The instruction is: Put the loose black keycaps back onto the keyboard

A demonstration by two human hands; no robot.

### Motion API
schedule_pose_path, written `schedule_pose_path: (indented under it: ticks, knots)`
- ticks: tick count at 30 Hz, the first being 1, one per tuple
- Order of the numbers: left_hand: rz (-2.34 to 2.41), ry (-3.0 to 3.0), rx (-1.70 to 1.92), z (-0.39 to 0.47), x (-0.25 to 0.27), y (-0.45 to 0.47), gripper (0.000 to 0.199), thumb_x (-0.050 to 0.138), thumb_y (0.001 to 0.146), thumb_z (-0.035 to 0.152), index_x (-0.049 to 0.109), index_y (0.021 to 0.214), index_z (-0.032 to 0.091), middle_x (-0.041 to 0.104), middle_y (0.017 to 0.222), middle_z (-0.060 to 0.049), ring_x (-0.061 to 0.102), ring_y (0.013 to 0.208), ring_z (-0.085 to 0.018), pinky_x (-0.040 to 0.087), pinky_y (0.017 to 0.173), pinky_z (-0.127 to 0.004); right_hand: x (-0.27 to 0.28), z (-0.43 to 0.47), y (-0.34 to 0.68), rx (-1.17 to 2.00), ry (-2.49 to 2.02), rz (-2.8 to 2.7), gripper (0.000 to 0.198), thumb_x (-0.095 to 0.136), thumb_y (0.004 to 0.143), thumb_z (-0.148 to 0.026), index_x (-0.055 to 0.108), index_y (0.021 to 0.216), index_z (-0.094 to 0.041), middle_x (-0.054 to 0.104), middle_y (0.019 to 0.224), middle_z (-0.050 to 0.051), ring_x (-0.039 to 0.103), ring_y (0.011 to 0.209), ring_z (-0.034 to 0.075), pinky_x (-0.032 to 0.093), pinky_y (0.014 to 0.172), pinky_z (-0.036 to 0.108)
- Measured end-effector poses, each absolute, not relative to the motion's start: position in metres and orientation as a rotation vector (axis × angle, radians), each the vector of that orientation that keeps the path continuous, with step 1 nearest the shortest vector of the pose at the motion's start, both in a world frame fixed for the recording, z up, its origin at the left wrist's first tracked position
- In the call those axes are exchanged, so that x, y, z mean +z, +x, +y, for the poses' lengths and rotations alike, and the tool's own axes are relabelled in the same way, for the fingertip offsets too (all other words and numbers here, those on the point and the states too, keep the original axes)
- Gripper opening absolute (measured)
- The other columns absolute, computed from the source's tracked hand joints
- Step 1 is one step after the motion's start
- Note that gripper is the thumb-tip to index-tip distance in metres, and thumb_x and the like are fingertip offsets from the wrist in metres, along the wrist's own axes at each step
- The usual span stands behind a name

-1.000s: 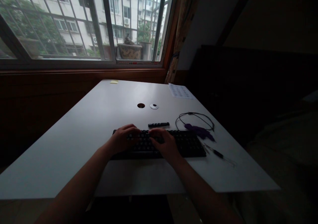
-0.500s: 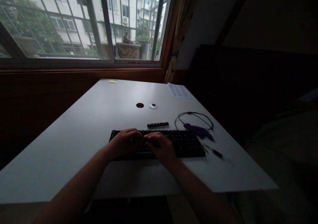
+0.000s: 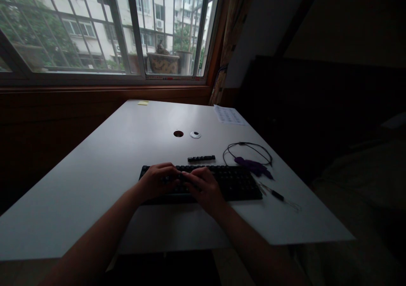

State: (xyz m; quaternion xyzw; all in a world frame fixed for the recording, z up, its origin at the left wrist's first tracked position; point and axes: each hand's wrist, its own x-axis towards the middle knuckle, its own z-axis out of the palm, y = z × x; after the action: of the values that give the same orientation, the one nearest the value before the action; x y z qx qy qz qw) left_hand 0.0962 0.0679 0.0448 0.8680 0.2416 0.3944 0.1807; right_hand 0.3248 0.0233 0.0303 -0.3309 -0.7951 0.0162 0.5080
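Observation:
A black keyboard [image 3: 237, 183] lies near the table's front, with both hands over its left half. My left hand [image 3: 158, 178] is bent over the keys, its fingers curled inward and their tips close to the other hand. Whatever those fingertips hold, if anything, is too dark and small to make out. My right hand [image 3: 204, 189] reaches in from the right with forefinger and thumb stretched out and apart, touching the key area. Just behind the keyboard sits a short row of black keycaps [image 3: 201, 158].
Right of the keyboard lie a black-handled wire tool [image 3: 277, 195], a purple cloth [image 3: 253, 167] and a coiled black cable [image 3: 247, 143]. Farther back are a round table hole [image 3: 178, 134], its white cover [image 3: 195, 134], a printed sheet [image 3: 229, 115] and a yellow note [image 3: 143, 103].
My right hand's fingers have straightened and spread a little, and its tips have shifted slightly left. My left hand has barely moved; the keyboard and keycap row stay put.

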Motion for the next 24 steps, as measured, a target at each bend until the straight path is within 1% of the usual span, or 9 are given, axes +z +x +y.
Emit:
schedule_pose_path:
  ticks: [4,9,15,24]
  knots:
    - [0.700,2.434,1.126,0.0694,0.0425,0.0963,0.011,0.070,0.090,0.023,0.069,0.099,0.017,0.071,0.089,-0.006,0.068,0.074,-0.014,0.054,0.068,-0.024,0.0296,0.0226,0.3256,0.041,-0.809,-1.920,0.038,0.067,0.094,-0.020,0.068,0.129,-0.034,0.060,0.095,0.004,0.058,0.086,0.017,0.058,0.076,0.033]
    - [0.711,2.427,1.158,0.0711,0.0434,0.0958,0.011,0.068,0.091,0.023,0.069,0.099,0.017,0.071,0.088,-0.006,0.069,0.075,-0.015,0.054,0.068,-0.025,0.0291,0.0209,0.3284,0.067,-0.784,-1.937,0.034,0.066,0.093,-0.017,0.071,0.123,-0.034,0.061,0.094,0.003,0.058,0.084,0.017,0.056,0.074,0.033]
    - [0.717,2.434,1.155,0.0711,0.0432,0.0950,0.012,0.069,0.089,0.023,0.069,0.099,0.017,0.071,0.088,-0.005,0.069,0.074,-0.014,0.054,0.067,-0.024,0.0299,0.0212,0.3284,0.076,-0.814,-1.926,0.037,0.064,0.095,-0.020,0.067,0.130,-0.032,0.061,0.097,0.004,0.059,0.089,0.018,0.057,0.078,0.035]
    - [0.728,2.454,1.139,0.0724,0.0404,0.0963,0.011,0.068,0.089,0.023,0.070,0.098,0.017,0.071,0.088,-0.005,0.067,0.072,-0.014,0.053,0.066,-0.024,0.0289,0.0215,0.3249,0.084,-0.863,-1.971,0.043,0.064,0.096,-0.022,0.062,0.137,-0.034,0.061,0.100,0.005,0.058,0.091,0.019,0.057,0.079,0.036]
